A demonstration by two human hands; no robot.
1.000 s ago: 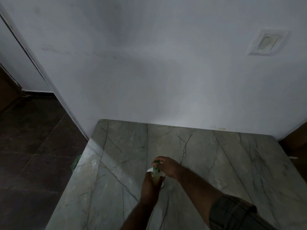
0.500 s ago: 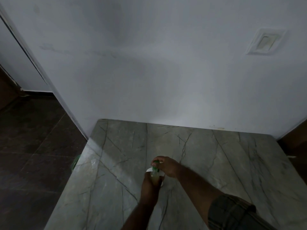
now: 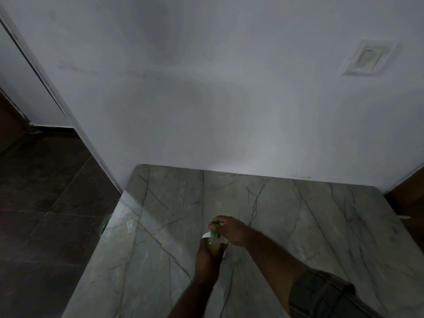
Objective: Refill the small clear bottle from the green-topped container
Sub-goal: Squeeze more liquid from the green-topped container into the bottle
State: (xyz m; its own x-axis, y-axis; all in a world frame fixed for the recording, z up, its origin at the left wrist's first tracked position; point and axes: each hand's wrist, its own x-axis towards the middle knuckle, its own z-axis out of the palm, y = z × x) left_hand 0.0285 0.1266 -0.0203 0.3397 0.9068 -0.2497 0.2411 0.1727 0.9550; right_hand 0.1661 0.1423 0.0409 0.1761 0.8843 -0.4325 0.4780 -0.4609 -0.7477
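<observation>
Green-topped container [image 3: 213, 245], pale yellowish liquid showing in its body, is upright in the left hand [image 3: 206, 260], whose fingers wrap round the body low over the grey veined counter [image 3: 160, 226]. The right hand [image 3: 231, 230] is directly above the left, fingertips pinching the green top [image 3: 215, 224]. A white shape [image 3: 206, 235] peeks out just beside the left hand's fingers; what it is cannot be told. Well beyond both hands, a wall plate [image 3: 369, 57] is set in the pale wall [image 3: 206, 99].
</observation>
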